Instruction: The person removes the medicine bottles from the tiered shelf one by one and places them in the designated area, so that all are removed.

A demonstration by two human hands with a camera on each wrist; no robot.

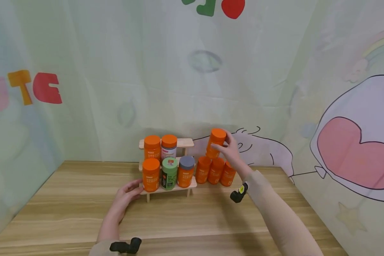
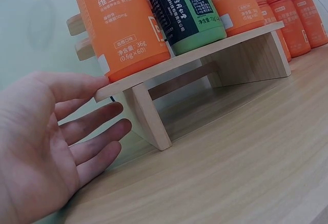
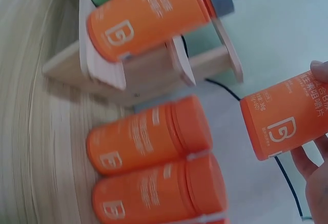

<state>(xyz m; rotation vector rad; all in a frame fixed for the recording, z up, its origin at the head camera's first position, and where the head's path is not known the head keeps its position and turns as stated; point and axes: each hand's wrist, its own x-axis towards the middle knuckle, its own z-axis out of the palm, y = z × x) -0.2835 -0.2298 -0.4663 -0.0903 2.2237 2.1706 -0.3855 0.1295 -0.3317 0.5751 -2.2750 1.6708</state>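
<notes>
My right hand [image 1: 232, 152] grips an orange supplement bottle [image 1: 214, 145] with an orange lid, raised above a row of similar orange bottles [image 1: 216, 173] beside the rack. In the right wrist view the held bottle [image 3: 287, 115] is tilted, with fingertips on its sides. My left hand [image 1: 126, 195] is at the left end of the wooden tiered rack [image 1: 171, 190], fingers loosely extended. In the left wrist view a fingertip [image 2: 97, 86] meets the bottom tier's corner, next to an orange bottle [image 2: 120, 29]. Beside that bottle stand a green bottle [image 1: 169, 175] and a grey-lidded orange bottle [image 1: 185, 172].
Higher on the rack are an orange-lidded bottle [image 1: 152, 146] and a bottle with a pale label [image 1: 169, 147]. A patterned curtain [image 1: 160, 89] hangs behind the wood-grain table [image 1: 185, 227]. A dark cord [image 3: 288, 183] runs behind the rack.
</notes>
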